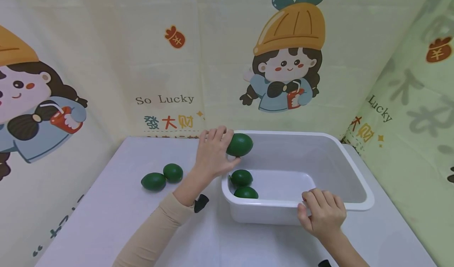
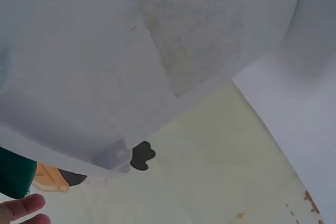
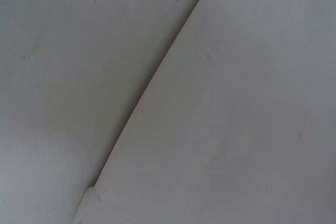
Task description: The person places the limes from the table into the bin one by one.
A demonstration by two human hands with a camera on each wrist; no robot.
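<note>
Left hand: the left hand (image 1: 213, 151), at frame centre, has its fingers curled round a green egg (image 1: 240, 145) held above the left rim of the white tub (image 1: 358, 180).
Right hand: the right hand (image 1: 323, 214) pinches the tub's near rim, lower right.
In tub: two green eggs (image 1: 242, 178).
Tabletop: two more eggs (image 1: 153, 181) lie at left on the tabletop (image 1: 117, 212).

Bright, even light — wrist views blurred.

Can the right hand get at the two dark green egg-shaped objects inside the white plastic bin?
Probably yes: the right hand grips the white plastic bin at its near rim, the top is open, and nothing covers the two dark green egg-shaped objects.
</note>
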